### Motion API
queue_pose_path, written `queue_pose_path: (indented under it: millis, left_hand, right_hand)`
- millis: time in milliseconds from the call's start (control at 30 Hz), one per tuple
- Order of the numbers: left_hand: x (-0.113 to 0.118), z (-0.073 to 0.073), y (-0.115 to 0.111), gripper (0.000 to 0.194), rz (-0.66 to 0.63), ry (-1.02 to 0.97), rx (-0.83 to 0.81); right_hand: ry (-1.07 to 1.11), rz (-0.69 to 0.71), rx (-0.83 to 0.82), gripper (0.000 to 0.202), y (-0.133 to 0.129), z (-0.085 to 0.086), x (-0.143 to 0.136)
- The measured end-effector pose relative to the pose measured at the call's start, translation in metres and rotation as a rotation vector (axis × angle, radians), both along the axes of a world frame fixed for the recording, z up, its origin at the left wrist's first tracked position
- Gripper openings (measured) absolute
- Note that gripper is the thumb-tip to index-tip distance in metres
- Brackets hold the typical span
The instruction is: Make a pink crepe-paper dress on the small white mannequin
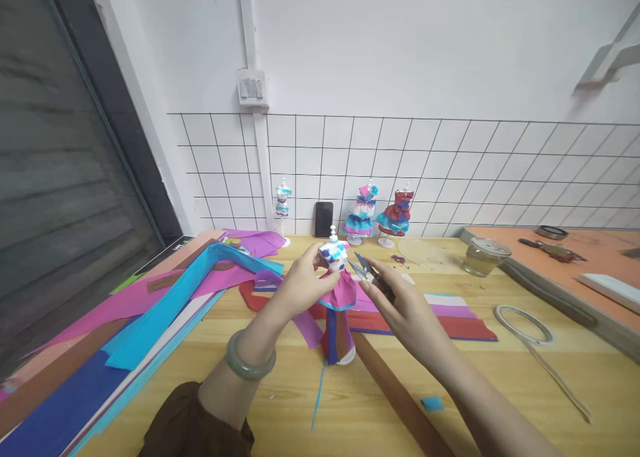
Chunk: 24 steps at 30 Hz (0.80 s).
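Observation:
My left hand (305, 280) is closed around the side of a small dress form (334, 255), its fingers behind the torso and its thumb at the waist. The form has a white top with blue and pink patches and a pink paper skirt (341, 290) edged in light blue. My right hand (395, 293) grips a pair of scissors (364, 268), the blades parted and pointing at the form's right side. Whether the blades touch the paper, I cannot tell. Below the skirt, blue and brown strips surround the stand, and a white base edge shows.
Coloured crepe paper strips (165, 313) cover the left side; a red strip (420, 325) lies behind my right hand. Against the tiled wall stand dressed forms (361, 220) and a phone (324, 219). At right are a glass jar (485, 257), a tape ring (524, 325) and an orange surface (600, 263).

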<state>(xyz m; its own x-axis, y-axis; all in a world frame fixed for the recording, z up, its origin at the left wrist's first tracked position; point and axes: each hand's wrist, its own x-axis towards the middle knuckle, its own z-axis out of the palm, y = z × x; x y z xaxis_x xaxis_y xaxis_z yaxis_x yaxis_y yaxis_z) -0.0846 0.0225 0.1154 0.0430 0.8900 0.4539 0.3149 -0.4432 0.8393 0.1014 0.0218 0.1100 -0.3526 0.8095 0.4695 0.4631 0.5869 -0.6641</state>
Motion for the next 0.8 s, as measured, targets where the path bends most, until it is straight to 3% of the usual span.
queue_pose_path:
  millis: [367,800]
  left_hand:
    - [0.002,-0.003,0.0,0.039,0.027,0.027,0.044]
    - [0.003,-0.004,0.0,0.035,0.055,0.086,0.059]
  right_hand:
    - [-0.031,-0.065,0.149,0.046,0.003,-0.008,-0.009]
    - [0.189,0.006,-0.065,0.053,0.005,-0.01,-0.016]
